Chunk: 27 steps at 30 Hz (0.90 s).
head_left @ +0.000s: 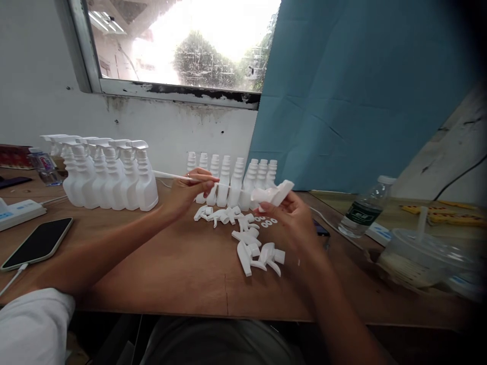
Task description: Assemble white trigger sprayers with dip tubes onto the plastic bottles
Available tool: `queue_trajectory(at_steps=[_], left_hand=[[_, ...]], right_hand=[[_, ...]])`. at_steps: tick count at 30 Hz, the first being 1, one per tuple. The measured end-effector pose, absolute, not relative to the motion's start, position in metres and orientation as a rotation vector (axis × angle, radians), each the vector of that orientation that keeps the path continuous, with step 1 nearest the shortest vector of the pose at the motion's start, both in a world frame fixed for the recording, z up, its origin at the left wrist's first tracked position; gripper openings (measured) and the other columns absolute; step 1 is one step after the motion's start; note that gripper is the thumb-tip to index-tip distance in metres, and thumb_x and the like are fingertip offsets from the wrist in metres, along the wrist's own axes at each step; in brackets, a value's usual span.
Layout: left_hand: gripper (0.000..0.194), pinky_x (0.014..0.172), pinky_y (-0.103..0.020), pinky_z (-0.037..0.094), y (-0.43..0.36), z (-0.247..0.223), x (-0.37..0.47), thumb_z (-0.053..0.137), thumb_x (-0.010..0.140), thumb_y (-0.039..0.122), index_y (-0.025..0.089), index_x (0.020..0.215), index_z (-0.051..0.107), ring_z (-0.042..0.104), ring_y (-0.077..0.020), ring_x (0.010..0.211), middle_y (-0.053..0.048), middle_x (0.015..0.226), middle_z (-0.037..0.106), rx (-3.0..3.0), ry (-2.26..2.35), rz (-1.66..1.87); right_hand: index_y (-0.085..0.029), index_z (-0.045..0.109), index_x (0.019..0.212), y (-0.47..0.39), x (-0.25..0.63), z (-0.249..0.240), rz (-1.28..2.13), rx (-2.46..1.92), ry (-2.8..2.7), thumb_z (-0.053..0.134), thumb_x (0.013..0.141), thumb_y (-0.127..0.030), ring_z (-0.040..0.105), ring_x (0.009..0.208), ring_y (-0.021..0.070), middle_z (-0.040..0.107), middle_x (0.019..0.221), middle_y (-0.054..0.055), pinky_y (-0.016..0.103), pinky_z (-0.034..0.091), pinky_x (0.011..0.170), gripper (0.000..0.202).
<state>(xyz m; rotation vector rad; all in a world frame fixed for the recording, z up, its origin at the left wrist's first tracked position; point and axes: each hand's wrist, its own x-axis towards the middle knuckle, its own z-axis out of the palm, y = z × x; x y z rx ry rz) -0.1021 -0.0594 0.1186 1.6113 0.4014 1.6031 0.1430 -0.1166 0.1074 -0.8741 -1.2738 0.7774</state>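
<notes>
My right hand (291, 213) grips a white trigger spray head (272, 195), held up above the table. Between the pinched fingers of my left hand (194, 187) is a thin white plastic tube (171, 175), its long end pointing left. Below my hands, several loose spray heads (246, 238) lie scattered on the brown table (163, 274). Small white rings (269, 223) lie beside them, close to my right hand. Behind my hands stands a group of white bottles without heads (236, 177).
At left, white bottles with spray heads (114, 175) stand in rows near a phone (40, 243) and a power strip (21, 213). On the right are a water bottle (365, 210) and a plastic cup with a straw (413, 258). A blue curtain (342, 91) hangs behind.
</notes>
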Motion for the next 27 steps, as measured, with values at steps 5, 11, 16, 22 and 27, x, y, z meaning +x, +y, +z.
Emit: queue_trajectory(at_steps=[5,11,16,22,27], left_hand=[[0.008,0.055,-0.02,0.045,-0.039,0.14,-0.122,0.079,0.071,0.021,0.019,0.077,0.078,0.05,-0.0044,0.061,-0.003,0.088,0.06,1.422,0.365,1.755],[0.016,0.057,-0.019,0.045,0.01,0.139,-0.165,0.078,0.07,0.024,0.015,0.083,0.075,0.049,-0.0051,0.06,-0.003,0.081,0.063,1.367,0.581,1.963],[0.035,0.067,-0.025,0.051,0.061,0.091,-0.183,0.071,0.076,0.035,0.014,0.104,0.069,0.06,-0.0148,0.082,-0.011,0.107,0.066,1.606,1.069,1.891],[0.085,0.09,-0.038,0.05,0.101,0.045,-0.17,0.077,0.07,0.035,0.013,0.142,0.037,0.056,-0.0283,0.117,-0.023,0.145,0.041,1.562,1.423,1.472],[0.065,0.085,-0.033,0.051,0.098,0.045,-0.16,0.076,0.067,0.027,0.012,0.126,0.054,0.064,-0.0257,0.103,-0.017,0.119,0.065,1.637,1.393,1.42]], right_hand=[[-0.02,0.055,0.079,-0.101,0.177,0.11,0.37,-0.907,-1.114,0.086,0.058,-0.033,0.07,0.068,0.0201,0.069,0.077,0.0,0.036,0.06,0.066,0.039],[-0.023,0.057,0.082,-0.093,0.212,0.117,0.152,-0.746,-0.949,0.084,0.06,-0.029,0.067,0.062,0.0185,0.067,0.082,-0.001,0.042,0.061,0.069,0.036],[-0.022,0.061,0.094,-0.093,0.205,0.118,0.255,-0.612,-0.972,0.086,0.058,-0.028,0.069,0.072,0.0181,0.069,0.093,0.001,0.041,0.061,0.077,0.045],[-0.019,0.061,0.095,-0.09,0.202,0.112,0.325,-0.719,-1.04,0.088,0.056,-0.029,0.07,0.065,0.0172,0.071,0.085,0.001,0.03,0.059,0.059,0.049],[-0.019,0.062,0.093,-0.094,0.204,0.116,0.325,-0.727,-1.03,0.087,0.057,-0.03,0.069,0.062,0.0175,0.071,0.083,0.002,0.027,0.055,0.051,0.045]])
